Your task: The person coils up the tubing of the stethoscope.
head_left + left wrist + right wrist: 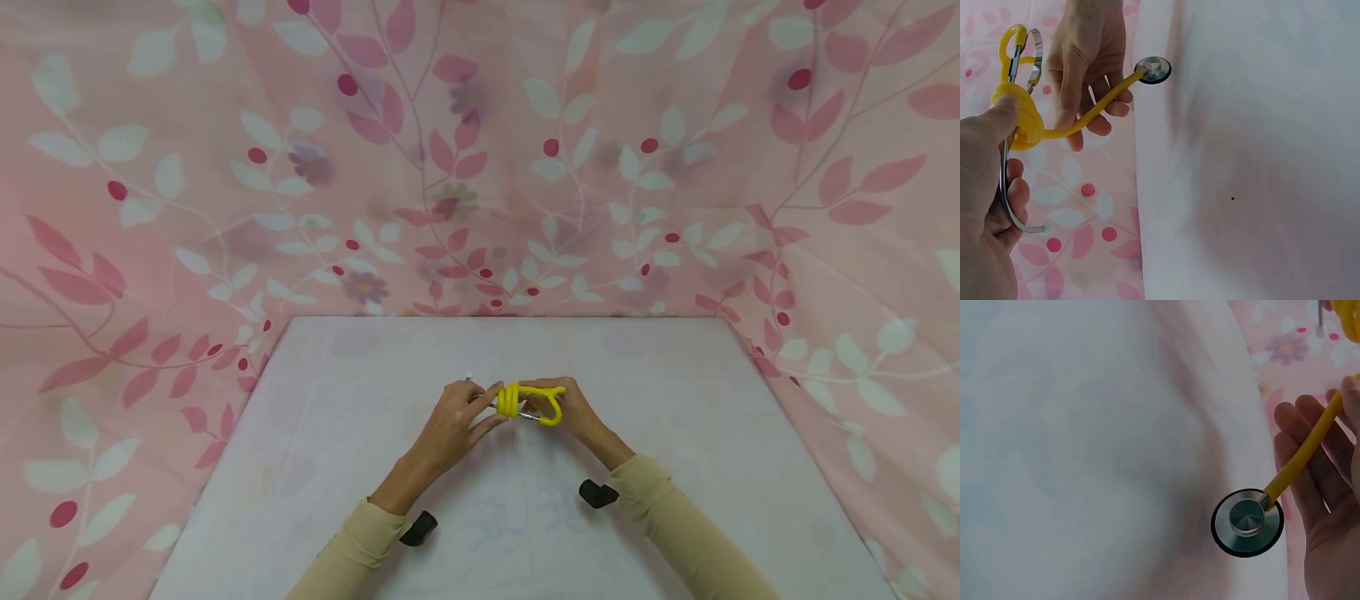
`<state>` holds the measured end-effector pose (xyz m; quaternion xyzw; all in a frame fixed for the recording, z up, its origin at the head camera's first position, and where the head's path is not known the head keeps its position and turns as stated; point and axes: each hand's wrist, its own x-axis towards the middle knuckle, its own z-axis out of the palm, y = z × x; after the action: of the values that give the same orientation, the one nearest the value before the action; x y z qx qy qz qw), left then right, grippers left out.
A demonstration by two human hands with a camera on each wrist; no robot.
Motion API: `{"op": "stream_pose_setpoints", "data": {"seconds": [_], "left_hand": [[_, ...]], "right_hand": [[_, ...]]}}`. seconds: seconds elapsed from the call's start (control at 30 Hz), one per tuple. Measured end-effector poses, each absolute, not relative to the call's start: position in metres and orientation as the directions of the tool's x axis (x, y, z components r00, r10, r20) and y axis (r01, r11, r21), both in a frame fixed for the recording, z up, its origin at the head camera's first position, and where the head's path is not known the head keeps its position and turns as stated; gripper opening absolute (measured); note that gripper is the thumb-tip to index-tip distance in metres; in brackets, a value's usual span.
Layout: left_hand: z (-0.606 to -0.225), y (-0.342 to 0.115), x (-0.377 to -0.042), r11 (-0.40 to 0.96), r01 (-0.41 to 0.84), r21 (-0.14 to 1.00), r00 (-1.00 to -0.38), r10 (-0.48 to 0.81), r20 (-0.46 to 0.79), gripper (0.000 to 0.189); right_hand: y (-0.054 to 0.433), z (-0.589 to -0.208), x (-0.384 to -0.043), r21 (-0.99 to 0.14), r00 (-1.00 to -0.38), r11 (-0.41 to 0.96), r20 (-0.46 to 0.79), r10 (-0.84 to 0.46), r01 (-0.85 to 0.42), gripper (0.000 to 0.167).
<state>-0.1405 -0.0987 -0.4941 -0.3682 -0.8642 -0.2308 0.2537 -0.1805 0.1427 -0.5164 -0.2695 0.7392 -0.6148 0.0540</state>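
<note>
A stethoscope (pixel 509 400) with yellow tubing is held up between both hands, its tube wound in several coils around the metal ear tubes. My left hand (pixel 450 421) grips the coils and ear tubes, thumb pressed on the yellow wraps in the left wrist view. One curved metal ear tube (pixel 1005 187) runs down past the left fingers to a pale tip. My right hand (pixel 576 412) pinches the loose length of tube (pixel 1304 453) between thumb and fingers. Beyond those fingers hangs the round silver chest piece (pixel 1247 522) with its black rim.
Under the hands lies a white-covered table (pixel 360 358). A pink floral cloth (pixel 480 167) rises behind it and along both sides. Black wrist-worn pieces (pixel 418 528) show beneath the beige sleeves (pixel 697 525).
</note>
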Motion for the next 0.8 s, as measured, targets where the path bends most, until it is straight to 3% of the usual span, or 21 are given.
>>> {"op": "stream_pose_setpoints", "data": {"seconds": [0.17,0.37,0.8], "left_hand": [[-0.493,-0.099,-0.141,0.654,0.711,0.258,-0.645,0.46,0.611,0.059],[-0.49,-0.1,-0.144,0.719,0.608,0.336,-0.736,0.353,0.577,0.057],[-0.497,-0.102,-0.155,0.786,0.525,0.328,-0.771,0.276,0.573,0.053]], "right_hand": [[0.128,-0.504,-0.163,-0.942,-0.921,0.244,0.131,-0.367,-0.232,0.028],[0.117,-0.504,-0.157,-0.938,-0.898,0.235,0.138,-0.419,-0.254,0.028],[0.106,-0.516,-0.149,-0.929,-0.924,0.297,0.103,-0.368,-0.222,0.033]]}}
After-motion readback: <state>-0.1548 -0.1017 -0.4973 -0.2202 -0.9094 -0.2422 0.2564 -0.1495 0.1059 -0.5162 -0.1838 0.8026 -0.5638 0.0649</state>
